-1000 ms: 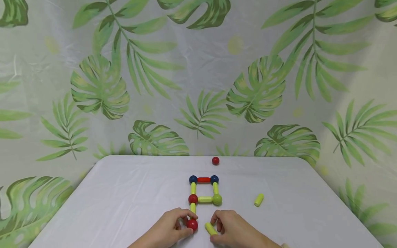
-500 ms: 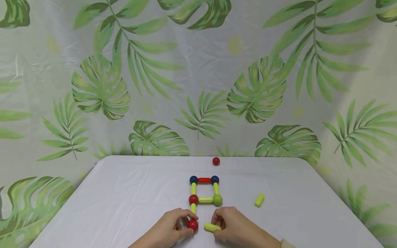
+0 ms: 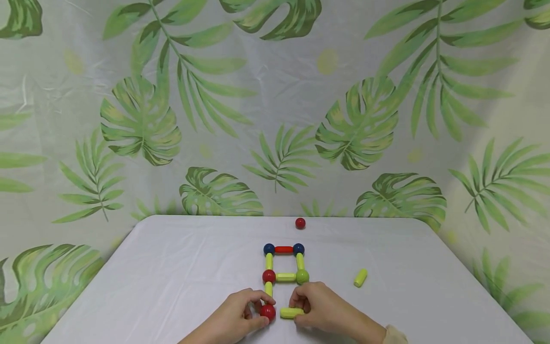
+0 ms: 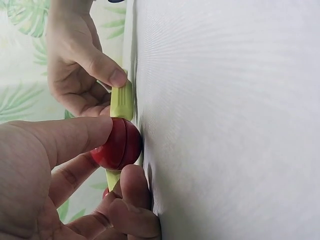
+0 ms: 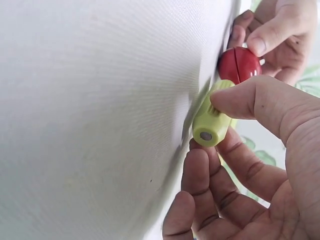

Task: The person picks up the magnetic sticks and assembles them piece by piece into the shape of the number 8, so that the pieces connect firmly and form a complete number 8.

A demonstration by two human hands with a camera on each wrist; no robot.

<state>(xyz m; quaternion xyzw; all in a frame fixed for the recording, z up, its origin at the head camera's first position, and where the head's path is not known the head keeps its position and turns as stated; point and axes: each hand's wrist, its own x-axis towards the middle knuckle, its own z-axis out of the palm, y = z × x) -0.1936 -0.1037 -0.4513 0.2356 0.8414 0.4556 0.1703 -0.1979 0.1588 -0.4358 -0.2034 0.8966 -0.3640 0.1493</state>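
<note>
In the head view my left hand point(image 3: 240, 313) holds a red ball point(image 3: 268, 312) between thumb and fingers, low in the middle of the table. A yellow-green rod point(image 3: 268, 289) runs from that ball up to another red ball point(image 3: 269, 276). My right hand point(image 3: 322, 308) pinches a loose yellow-green magnetic rod point(image 3: 289, 313), lying sideways with its left end pointing at the held ball, a narrow gap between. The right wrist view shows the rod's grey round end point(image 5: 206, 135) and the thumb on top of it. Fingers hide part of both things.
Beyond the hands lies a square of rods with two blue balls point(image 3: 298, 249), a green ball point(image 3: 302, 276) and a red rod point(image 3: 283, 249). A loose yellow-green rod point(image 3: 360, 277) lies to the right. Another red ball point(image 3: 300, 223) sits near the table's far edge.
My right hand has turned the loose rod from slanting to nearly level and brought it left, closer to the red ball. The left hand stays in place on the ball.
</note>
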